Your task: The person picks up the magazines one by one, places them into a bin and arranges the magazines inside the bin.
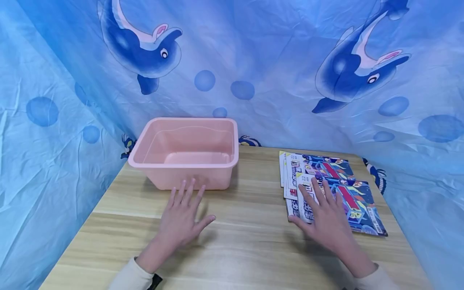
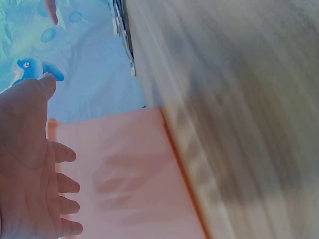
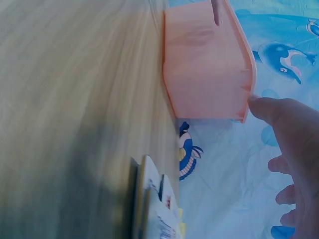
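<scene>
My left hand, fingers straight and spread, hovers palm down in front of the pink plastic bin. In the left wrist view its fingers stand apart from the bin's wall. My right hand is spread in the same way over the near left part of a pile of magazines, holding nothing. These have colourful blue covers and overlap in two loose stacks, one nearer than the other. From the right wrist, the magazine edges show below the hand. Inside, the bin shows only its bare pink floor.
A wood-grain table carries both the bin, at the back left, and the magazines, at the right. Blue cloth printed with dolphins and bubbles hangs behind the table and down both sides.
</scene>
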The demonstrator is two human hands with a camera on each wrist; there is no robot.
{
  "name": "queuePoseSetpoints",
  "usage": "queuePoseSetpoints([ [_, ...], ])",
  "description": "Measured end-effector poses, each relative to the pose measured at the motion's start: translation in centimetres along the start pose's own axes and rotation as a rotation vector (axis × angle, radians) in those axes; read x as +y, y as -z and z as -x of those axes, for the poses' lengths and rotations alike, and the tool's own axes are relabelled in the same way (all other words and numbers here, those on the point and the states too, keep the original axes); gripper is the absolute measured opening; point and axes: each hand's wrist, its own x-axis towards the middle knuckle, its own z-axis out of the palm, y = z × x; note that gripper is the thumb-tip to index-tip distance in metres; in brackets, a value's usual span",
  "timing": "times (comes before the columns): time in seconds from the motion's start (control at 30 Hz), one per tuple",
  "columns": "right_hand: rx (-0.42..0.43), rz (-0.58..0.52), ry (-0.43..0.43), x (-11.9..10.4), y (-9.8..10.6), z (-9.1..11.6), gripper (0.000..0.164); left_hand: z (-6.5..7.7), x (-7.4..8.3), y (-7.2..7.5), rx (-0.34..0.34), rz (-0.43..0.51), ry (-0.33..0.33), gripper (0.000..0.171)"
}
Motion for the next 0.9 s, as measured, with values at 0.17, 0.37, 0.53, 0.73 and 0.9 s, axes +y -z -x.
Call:
queuePoseSetpoints([
  [0.17, 0.02, 0.003, 0.016, 0.7, 1.3, -0.3, 0.095, 0.1, -0.5, 1.6, 0.003, -0.012, 0.012, 0.091],
  [0.37, 0.043, -0.015, 0.015, 1.8, 2.5, -0.6, 0.097, 0.1, -1.4, 3.8, 0.044, -0.011, 0.021, 0.09],
  [0.53, 0.067, -0.04, 0.021, 2.9, 3.2, -0.9, 0.099, -0.4, -2.5, 5.3, 0.143, 0.009, 0.013, 0.087],
  [0.73, 0.088, -0.092, -0.016, 4.6, 3.4, -1.1, 0.098, -1.3, -4.3, 6.7, 0.27, 0.06, 0.012, 0.085],
  [0.9, 0.104, -0.176, -0.076, 6.3, 3.3, -0.9, 0.096, -2.4, -6.6, 7.4, 0.429, 0.111, -0.006, 0.089],
])
